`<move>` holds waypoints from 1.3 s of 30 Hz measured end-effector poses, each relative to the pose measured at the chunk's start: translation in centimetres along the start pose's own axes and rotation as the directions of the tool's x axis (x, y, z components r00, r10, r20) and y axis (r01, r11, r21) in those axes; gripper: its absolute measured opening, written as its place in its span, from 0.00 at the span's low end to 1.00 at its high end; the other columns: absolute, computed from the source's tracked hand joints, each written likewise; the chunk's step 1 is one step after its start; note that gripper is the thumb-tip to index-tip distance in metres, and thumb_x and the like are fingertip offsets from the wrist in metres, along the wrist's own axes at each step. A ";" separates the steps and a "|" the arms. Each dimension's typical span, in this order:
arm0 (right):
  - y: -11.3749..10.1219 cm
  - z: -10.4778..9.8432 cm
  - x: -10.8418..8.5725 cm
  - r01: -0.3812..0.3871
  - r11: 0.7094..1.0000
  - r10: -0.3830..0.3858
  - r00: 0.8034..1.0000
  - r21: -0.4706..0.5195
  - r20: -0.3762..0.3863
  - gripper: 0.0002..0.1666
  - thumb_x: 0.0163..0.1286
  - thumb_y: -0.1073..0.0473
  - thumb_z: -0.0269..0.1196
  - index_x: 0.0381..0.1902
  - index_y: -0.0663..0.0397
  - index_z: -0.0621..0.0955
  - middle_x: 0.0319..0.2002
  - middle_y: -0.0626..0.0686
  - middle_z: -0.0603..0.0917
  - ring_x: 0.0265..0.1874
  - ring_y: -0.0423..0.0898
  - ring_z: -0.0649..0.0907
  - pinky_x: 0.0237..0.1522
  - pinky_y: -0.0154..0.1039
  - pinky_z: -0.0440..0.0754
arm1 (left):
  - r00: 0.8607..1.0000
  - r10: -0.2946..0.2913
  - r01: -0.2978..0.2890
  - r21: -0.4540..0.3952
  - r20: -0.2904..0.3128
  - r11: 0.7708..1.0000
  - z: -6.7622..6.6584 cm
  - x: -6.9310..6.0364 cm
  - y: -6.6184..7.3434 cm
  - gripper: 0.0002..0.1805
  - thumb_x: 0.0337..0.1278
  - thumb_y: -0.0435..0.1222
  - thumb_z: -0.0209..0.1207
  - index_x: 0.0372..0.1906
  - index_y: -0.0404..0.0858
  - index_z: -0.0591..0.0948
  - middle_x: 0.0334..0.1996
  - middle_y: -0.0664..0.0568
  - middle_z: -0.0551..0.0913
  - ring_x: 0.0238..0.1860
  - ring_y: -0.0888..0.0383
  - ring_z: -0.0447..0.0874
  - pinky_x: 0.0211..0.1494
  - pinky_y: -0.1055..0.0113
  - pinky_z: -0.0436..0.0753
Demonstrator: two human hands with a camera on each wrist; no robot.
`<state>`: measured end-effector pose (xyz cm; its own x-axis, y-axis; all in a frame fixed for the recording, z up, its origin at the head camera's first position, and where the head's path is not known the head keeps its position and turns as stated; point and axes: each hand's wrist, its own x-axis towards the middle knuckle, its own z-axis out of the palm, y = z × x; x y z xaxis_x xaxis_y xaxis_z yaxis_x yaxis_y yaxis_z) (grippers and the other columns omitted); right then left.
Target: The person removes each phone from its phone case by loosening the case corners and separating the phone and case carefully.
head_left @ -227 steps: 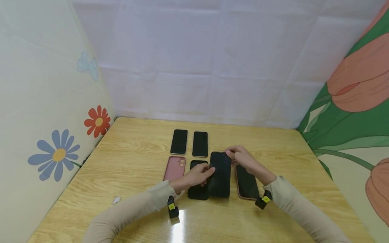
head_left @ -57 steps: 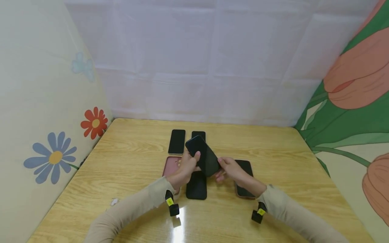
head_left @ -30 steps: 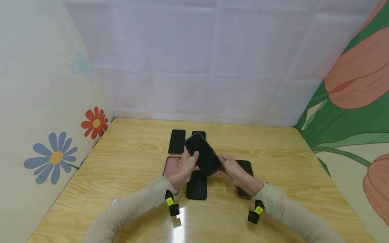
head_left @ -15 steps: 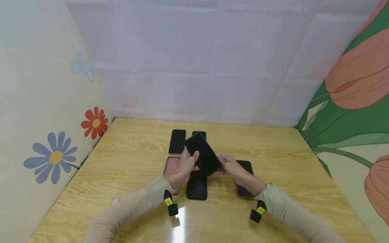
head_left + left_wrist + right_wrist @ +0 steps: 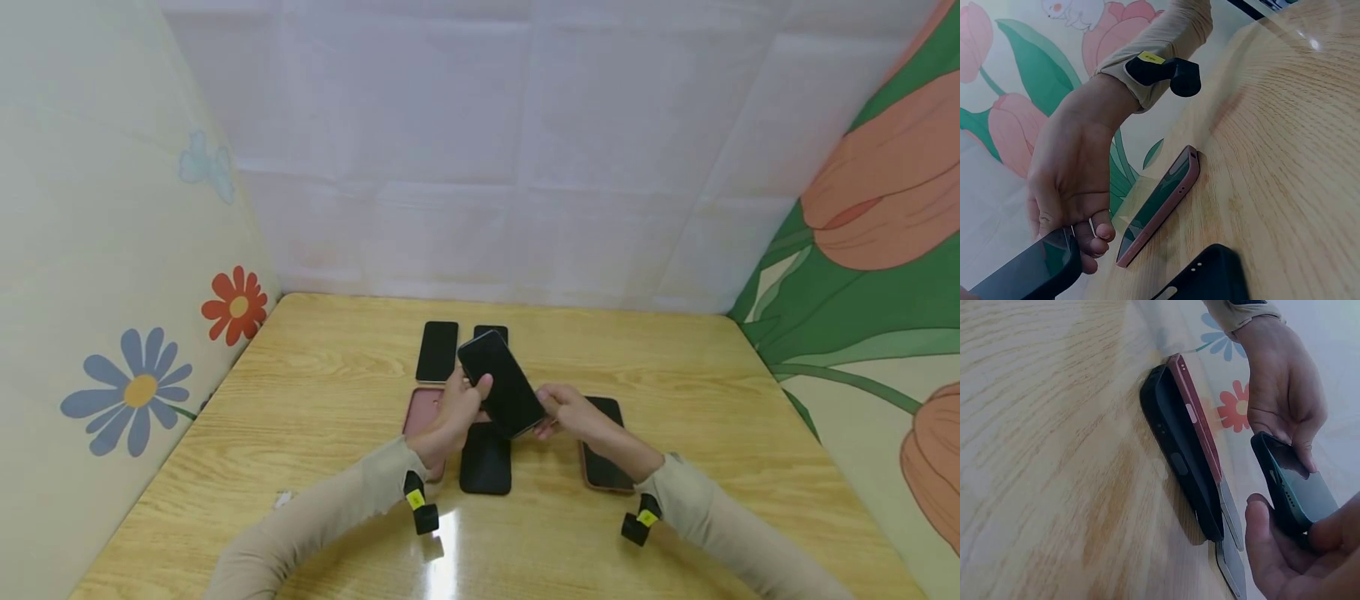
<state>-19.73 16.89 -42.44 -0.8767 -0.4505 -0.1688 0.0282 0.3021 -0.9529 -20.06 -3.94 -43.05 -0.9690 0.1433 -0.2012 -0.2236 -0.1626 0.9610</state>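
Note:
A black-screened phone (image 5: 504, 385) in a dark case (image 5: 1286, 499) is held tilted above the table, its top toward the upper left. My left hand (image 5: 459, 408) grips its left edge, thumb lying over the screen. With thumb and fingers my right hand (image 5: 564, 408) pinches the lower right corner. In the right wrist view the case wall wraps the phone's edge; how fully it is seated I cannot tell. Below it an empty black phone case (image 5: 486, 467) lies on the table. Beside that, partly hidden by my left hand, is a pink phone case (image 5: 422, 410).
Two phones without visible cases lie behind, the left phone (image 5: 437, 352) in full view and the right phone (image 5: 491, 333) partly covered. A phone in a pink case (image 5: 603, 467) lies under my right forearm. A small white mark (image 5: 283, 498) shows on the wooden table (image 5: 337, 367).
Several seconds ago the phone stood straighter, right of the black case; it has since moved left and tilted, with my left hand gripping its side. Over the last second both hands hardly move.

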 end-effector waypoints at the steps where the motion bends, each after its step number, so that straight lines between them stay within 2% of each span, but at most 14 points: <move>1: 0.1 0.0 0.0 0.003 1.000 -0.003 1.000 -0.015 -0.001 0.17 0.82 0.64 0.41 0.44 0.73 0.74 0.35 0.60 0.81 0.34 0.59 0.85 0.42 0.55 0.84 | 1.000 -0.001 0.001 0.002 0.004 1.000 0.0 0.0 -0.1 0.19 0.77 0.36 0.48 0.66 0.35 0.63 0.57 0.35 0.76 0.55 0.42 0.80 0.54 0.48 0.81; 5: 0.3 0.0 0.0 0.021 0.999 -0.021 1.000 -0.036 -0.017 0.16 0.81 0.65 0.44 0.54 0.74 0.73 0.40 0.62 0.81 0.35 0.61 0.84 0.40 0.54 0.84 | 1.000 -0.004 0.004 0.028 0.003 1.000 -0.2 0.0 -0.4 0.20 0.77 0.37 0.49 0.65 0.34 0.64 0.57 0.35 0.77 0.55 0.43 0.81 0.54 0.48 0.82; 7: 0.4 0.1 0.1 0.030 0.998 -0.032 0.998 -0.054 -0.048 0.17 0.80 0.67 0.46 0.58 0.74 0.72 0.43 0.63 0.81 0.35 0.59 0.83 0.41 0.54 0.84 | 1.000 -0.009 0.009 0.041 -0.001 0.999 -0.2 -0.1 -0.6 0.20 0.76 0.37 0.49 0.65 0.35 0.64 0.56 0.35 0.77 0.54 0.43 0.81 0.53 0.49 0.82; 12: 0.6 0.6 0.5 0.049 0.992 -0.067 0.985 -0.118 -0.157 0.16 0.76 0.69 0.51 0.58 0.73 0.73 0.47 0.64 0.78 0.40 0.52 0.80 0.45 0.51 0.83 | 1.000 -0.010 0.010 0.074 -0.003 0.997 -0.2 0.0 -1.2 0.20 0.76 0.39 0.51 0.64 0.34 0.65 0.54 0.35 0.78 0.51 0.44 0.83 0.51 0.50 0.83; 17: 0.5 0.9 0.7 0.074 0.990 -0.099 0.970 -0.118 -0.221 0.18 0.75 0.71 0.52 0.60 0.73 0.73 0.47 0.66 0.78 0.41 0.56 0.81 0.46 0.51 0.83 | 1.000 0.001 -0.002 0.082 0.014 0.997 -0.2 0.0 -1.7 0.22 0.76 0.39 0.51 0.65 0.33 0.64 0.54 0.35 0.79 0.50 0.44 0.83 0.49 0.51 0.84; 20: 0.4 0.9 0.5 0.089 0.989 -0.115 0.967 -0.121 -0.227 0.18 0.75 0.72 0.51 0.60 0.73 0.74 0.47 0.67 0.78 0.41 0.57 0.81 0.46 0.52 0.83 | 1.000 0.001 -0.003 0.079 0.027 0.997 -0.2 -0.1 -1.9 0.22 0.76 0.40 0.51 0.65 0.33 0.64 0.55 0.34 0.78 0.51 0.44 0.83 0.49 0.51 0.84; 26: 0.5 1.2 0.1 0.108 0.974 -0.156 0.956 -0.198 -0.247 0.21 0.70 0.75 0.50 0.59 0.74 0.76 0.49 0.67 0.79 0.43 0.58 0.81 0.47 0.56 0.82 | 0.998 0.003 -0.008 0.086 0.061 0.996 -0.3 -0.2 -2.1 0.22 0.76 0.40 0.50 0.64 0.31 0.63 0.56 0.34 0.77 0.54 0.43 0.81 0.52 0.50 0.83; 30: 0.4 1.5 0.2 0.086 0.975 -0.138 0.957 -0.204 -0.255 0.20 0.71 0.74 0.51 0.59 0.74 0.76 0.49 0.66 0.81 0.42 0.55 0.83 0.48 0.56 0.82 | 0.997 0.021 -0.028 0.100 0.072 0.995 -0.3 -0.1 -2.4 0.22 0.77 0.39 0.49 0.64 0.30 0.63 0.56 0.33 0.77 0.54 0.42 0.81 0.52 0.50 0.83; 39: 1.1 1.5 0.8 0.035 0.997 -0.049 0.977 -0.068 -0.209 0.18 0.74 0.71 0.51 0.58 0.77 0.75 0.50 0.67 0.81 0.46 0.55 0.82 0.51 0.53 0.82 | 0.998 0.045 -0.052 0.140 0.050 0.989 -0.1 0.0 -3.3 0.18 0.77 0.35 0.49 0.61 0.29 0.65 0.52 0.35 0.80 0.48 0.45 0.83 0.47 0.50 0.84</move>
<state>-19.66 15.65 -44.03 -0.9580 -0.2790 -0.0656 -0.0353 0.3421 -0.9390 -19.32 -3.54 -46.25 -0.9717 0.1840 -0.1480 -0.1562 -0.0313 0.9872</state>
